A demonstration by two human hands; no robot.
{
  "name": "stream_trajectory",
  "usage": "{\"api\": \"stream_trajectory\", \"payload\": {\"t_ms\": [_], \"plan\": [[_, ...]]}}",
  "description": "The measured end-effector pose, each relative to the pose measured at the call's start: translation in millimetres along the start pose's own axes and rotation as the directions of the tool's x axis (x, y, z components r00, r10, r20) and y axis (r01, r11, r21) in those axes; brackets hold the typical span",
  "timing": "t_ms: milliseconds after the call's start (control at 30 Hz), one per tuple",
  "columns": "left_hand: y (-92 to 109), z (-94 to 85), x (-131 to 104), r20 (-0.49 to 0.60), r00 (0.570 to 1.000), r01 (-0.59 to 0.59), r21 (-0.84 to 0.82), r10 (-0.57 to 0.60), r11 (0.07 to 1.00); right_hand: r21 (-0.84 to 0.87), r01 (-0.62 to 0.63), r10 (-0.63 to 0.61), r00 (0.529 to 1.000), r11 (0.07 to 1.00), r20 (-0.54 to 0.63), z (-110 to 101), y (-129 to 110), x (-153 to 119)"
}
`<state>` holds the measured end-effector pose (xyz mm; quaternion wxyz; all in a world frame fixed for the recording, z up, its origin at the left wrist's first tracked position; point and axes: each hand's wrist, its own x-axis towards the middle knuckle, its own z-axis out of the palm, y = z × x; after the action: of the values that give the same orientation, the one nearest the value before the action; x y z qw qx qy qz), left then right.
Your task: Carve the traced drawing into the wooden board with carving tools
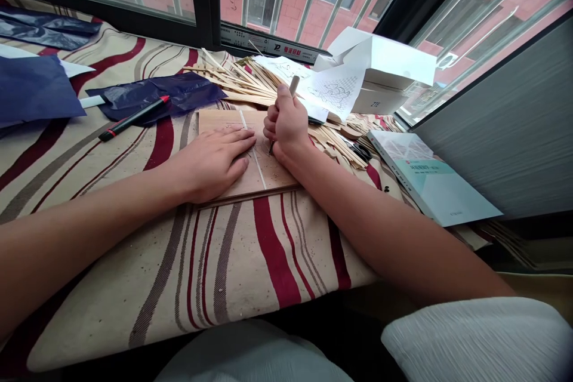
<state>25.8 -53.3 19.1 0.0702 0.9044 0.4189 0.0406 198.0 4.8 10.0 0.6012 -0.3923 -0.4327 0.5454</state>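
My right hand (289, 122) is closed in a fist round a carving tool with a pale handle (294, 85). The handle sticks up above the fist, and the dark tip points down at the wooden board (228, 191); whether it touches is hard to tell. Flat on the board's left part lies my left hand (215, 161), fingers stretched out, holding nothing. Between the hands a thin white strip (256, 161) runs across the board from back to front.
A black and red marker (134, 119) lies on dark blue sheets (179, 92) at left. Bamboo strips (237, 83), drawn papers (335, 92) and a white ZTE box (389, 65) stand behind. Black-handled scissors (360, 151) and a book (439, 182) lie right, on striped cloth (233, 286).
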Motion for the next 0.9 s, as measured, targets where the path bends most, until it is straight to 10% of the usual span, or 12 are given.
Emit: {"api": "stream_trajectory", "payload": {"t_ms": [567,900], "plan": [[-2,-1.8,-2,0.031,0.999,0.008,0.028,-0.009,1.0,0.17,-0.249,0.169,0.908,0.954,0.383,0,-23,-17],[-2,-0.9,-4,0.017,1.0,-0.002,0.007,0.002,1.0,0.092,-0.029,-0.001,0.948,0.995,0.317,1,-39,-20]]}}
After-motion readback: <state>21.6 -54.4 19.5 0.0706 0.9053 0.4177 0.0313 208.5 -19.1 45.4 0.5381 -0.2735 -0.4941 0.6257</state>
